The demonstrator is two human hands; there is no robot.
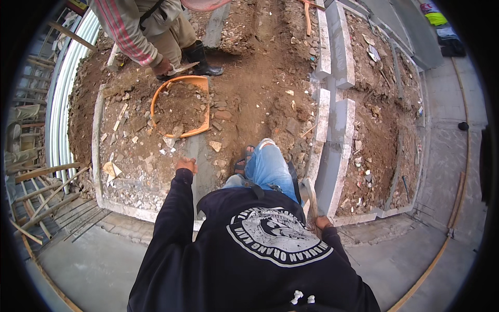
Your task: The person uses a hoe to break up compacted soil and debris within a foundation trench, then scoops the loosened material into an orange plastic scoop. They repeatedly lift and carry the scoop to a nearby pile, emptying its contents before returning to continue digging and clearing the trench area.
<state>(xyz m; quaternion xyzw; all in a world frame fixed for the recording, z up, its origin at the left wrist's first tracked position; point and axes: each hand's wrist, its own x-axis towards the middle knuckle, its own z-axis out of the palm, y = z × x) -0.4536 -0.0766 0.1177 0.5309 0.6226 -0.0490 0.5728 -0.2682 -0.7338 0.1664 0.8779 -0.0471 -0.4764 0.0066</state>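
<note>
Wooden tool handle (311, 195) juts up right of your jeans (267, 167), with your right hand (324, 222) wrapped at its near end. Your left hand (187, 165) curls into a loose fist near the soil-filled orange scoop pan (199, 81).

Right hand (323, 222) on pale wooden handle (312, 198)

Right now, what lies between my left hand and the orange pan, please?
In the head view, part of the grey strip and some small rubble show between your left hand and the orange pan.
</note>
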